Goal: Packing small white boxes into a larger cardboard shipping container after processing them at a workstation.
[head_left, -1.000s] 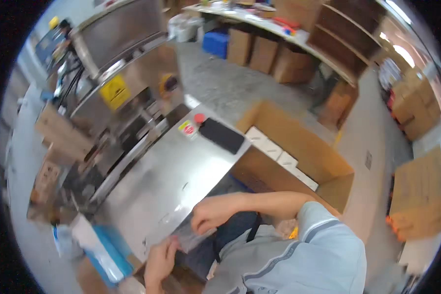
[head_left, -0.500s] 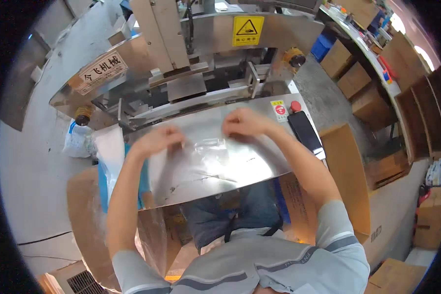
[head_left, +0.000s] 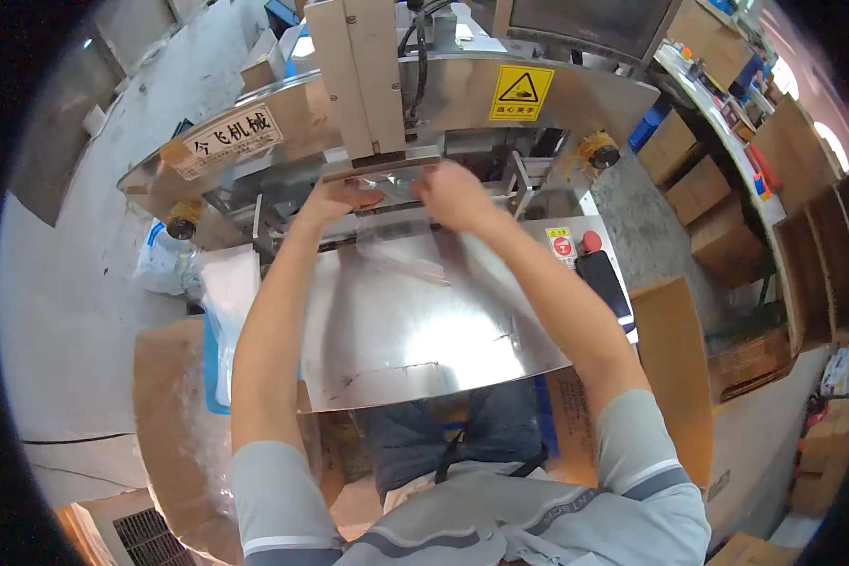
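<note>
Right under the bar (head_left: 382, 168) of the machine (head_left: 363, 85), holding a clear bag (head_left: 401, 241) stretched between left hand (head_left: 335, 200) and right hand (head_left: 457, 196). Apparently pinching its far part from both sides, with left fingers bent inward and right fingers curled, rather than spread; too blurred at the tips to tell exactly where gripped. Trailing at its near end over the rear of the steel plate (head_left: 377, 330).

Already brought up to the bar, to judge by the pose. Not yet let go of on either side, so apparently midway through the work on one piece. Remaining, as a judgement: at least the release from both hands. Impossible to say whether already joined along an edge, or whether lined up with the bar.

Beside the left forearm, and partly covered by it: a white stack (head_left: 231, 292), perhaps of more pieces. Lower down, clear plastic (head_left: 212, 453) inside the left box (head_left: 160, 377); cannot tell whether finished or waste.

Hidden behind the hands: much of the gap below the bar. Hard to trace against the plate's glare: the bag's outline. Cut off at the top: the machine's column and a screen (head_left: 585, 24).
</note>
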The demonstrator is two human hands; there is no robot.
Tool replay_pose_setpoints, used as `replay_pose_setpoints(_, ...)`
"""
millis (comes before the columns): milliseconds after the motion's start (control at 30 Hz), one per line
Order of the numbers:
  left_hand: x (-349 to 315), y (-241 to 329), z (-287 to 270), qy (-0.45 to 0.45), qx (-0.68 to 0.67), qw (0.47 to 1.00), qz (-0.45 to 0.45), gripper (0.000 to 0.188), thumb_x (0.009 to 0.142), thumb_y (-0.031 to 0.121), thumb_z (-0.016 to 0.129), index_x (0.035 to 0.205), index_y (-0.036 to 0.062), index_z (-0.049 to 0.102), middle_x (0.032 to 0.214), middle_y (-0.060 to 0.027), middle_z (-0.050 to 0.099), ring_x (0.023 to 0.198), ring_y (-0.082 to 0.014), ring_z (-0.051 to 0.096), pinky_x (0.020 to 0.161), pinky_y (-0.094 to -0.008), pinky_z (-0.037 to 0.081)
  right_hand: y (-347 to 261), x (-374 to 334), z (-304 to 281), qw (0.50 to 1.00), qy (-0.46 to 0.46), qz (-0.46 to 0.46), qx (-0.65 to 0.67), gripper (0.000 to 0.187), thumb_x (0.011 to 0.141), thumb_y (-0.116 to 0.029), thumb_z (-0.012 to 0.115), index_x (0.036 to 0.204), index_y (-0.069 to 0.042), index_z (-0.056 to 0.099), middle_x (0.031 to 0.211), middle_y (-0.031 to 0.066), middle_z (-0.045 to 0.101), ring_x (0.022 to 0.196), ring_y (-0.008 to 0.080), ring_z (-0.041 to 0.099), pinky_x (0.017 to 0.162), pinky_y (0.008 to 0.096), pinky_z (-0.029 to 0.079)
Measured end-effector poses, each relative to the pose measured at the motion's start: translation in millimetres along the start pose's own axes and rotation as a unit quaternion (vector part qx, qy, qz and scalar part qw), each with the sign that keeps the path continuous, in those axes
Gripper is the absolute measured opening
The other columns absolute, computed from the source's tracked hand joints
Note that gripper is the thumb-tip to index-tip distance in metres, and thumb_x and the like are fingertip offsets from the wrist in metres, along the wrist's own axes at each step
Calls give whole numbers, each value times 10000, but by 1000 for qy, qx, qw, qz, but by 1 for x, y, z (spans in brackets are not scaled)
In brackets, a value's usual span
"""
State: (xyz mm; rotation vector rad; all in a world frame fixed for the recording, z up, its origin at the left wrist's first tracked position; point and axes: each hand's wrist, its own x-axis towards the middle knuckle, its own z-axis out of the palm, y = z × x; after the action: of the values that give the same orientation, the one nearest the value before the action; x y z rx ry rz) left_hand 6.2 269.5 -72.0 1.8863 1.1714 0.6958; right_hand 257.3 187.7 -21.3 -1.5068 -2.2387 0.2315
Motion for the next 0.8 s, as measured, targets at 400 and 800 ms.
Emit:
replay_pose_setpoints(400, -134, 98, 90, 173, -131, 952, -216, 1050, 829, 129, 753, 1543, -103, 19, 985, -155, 720, 639, -193, 656, 556, -296, 541, -15, -32, 14, 995, -57, -16, -77, 531, 940, -289, 608, 1402, -58, 484, 1496, 169, 458, 1409, 359, 407, 1027, 621, 414)
replay_pose_setpoints(800, -244, 105, 187, 194, 315, 926, 82, 657, 903, 435, 665, 1349, -29, 532, 1402, -270, 486, 1357, -455, 395, 1109, -635, 278, -18, -38, 17, 994, -58, -25, -94, 555, 944, -322, 611, 1426, -84, 474, 1527, 143, 438, 1417, 357, 399, 1065, 637, 376)
